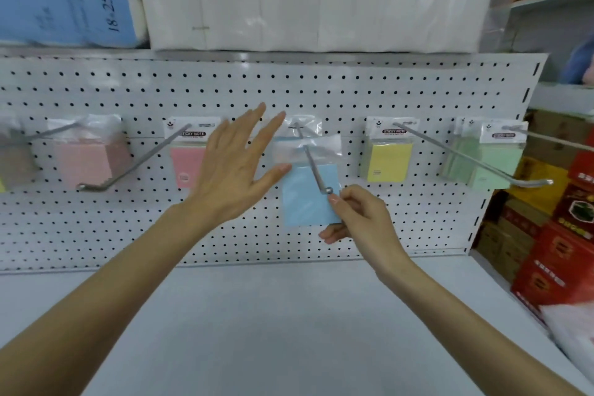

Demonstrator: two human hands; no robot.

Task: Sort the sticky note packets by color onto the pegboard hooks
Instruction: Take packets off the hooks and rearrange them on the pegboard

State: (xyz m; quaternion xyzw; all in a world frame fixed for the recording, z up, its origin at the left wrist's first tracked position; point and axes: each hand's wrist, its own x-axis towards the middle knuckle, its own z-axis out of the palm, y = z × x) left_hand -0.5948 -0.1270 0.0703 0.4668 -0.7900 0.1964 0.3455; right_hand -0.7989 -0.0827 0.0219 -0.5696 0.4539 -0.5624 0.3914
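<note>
At nine o'clock of the view, on the white perforated metal pegboard (353,90), a bunch of pale pink sticky note packets in clear plastic sleeves (83,157) hangs on a long grey wire hook (128,167) whose tip points down toward seven o'clock. To their three o'clock side hangs a brighter pink sticky note packet with a white printed header (186,164), its right edge hidden behind the left hand (234,170). That hand is raised in front of the board with its fingers straight and spread apart, pointing toward one o'clock and holding nothing; its thumb tip lies just beside the upper left edge of the light blue sticky note packet in a clear sleeve (305,199). This blue packet sits near the middle of the board, its clear header up at twelve o'clock, threaded on the centre grey wire hook (313,167), whose ball tip shows in front of the pad. The right hand (363,219) pinches the packet's lower right corner at five o'clock, thumb in front and curled fingers behind. Farther toward three o'clock hang a yellow sticky note packet with a white header (389,161) and a group of pale green sticky note packets (482,161), each on its own wire hook. Below, at six o'clock, lies the pale grey shelf surface (289,331), and stacked red cardboard boxes (559,251) stand at four o'clock.
</note>
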